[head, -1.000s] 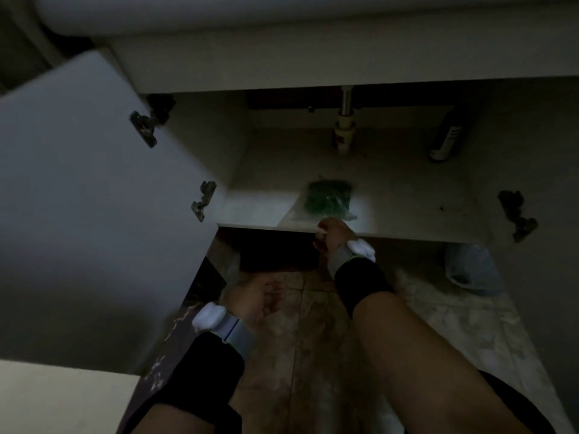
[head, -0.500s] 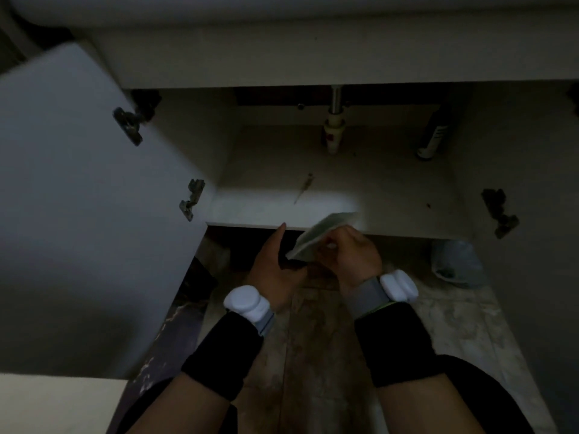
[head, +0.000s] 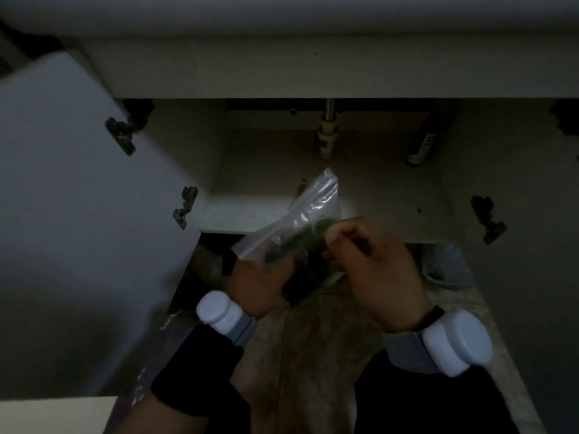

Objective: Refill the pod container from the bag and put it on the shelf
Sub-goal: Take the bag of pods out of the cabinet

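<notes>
A clear zip bag (head: 300, 220) with dark green pods inside is held up in front of the open under-sink cabinet. My left hand (head: 260, 283) supports it from below, fingers curled around its lower part. My right hand (head: 372, 261) pinches the bag's right side between thumb and fingers. The bag's sealed top edge points up and away toward the cabinet shelf (head: 391, 202). No pod container is visible in this dim view.
The cabinet door (head: 78, 230) stands open on the left, close to my left arm. A drain pipe (head: 327, 133) and a dark bottle (head: 421, 145) stand at the back of the cabinet. A pale bag (head: 445, 267) lies on the tiled floor (head: 316, 355).
My right hand pulled the bag off the cabinet shelf toward me; my left hand came up and took hold of it too. The bag is now closer and turned flat toward me.
</notes>
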